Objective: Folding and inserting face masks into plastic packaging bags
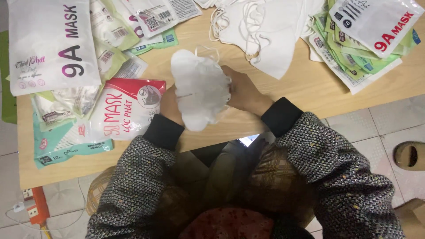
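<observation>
Soft, even indoor light falls from above, leaving only faint shadows on the wooden table (310,88). The white masks (201,88) between the hands look overexposed and motion-blurred. The far glossy packets (53,44) show mild glare.

Bare table (305,86) lay open right of the hands (208,95); packets (128,108) crowded the left, loose white masks (265,31) blocked the far side.

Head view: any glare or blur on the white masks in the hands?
Head view: the bunch of white masks is overexposed, folds washed out; left hand mostly hidden behind it, right hand sharp; loose mask pile also bright; wooden table evenly lit.
</observation>
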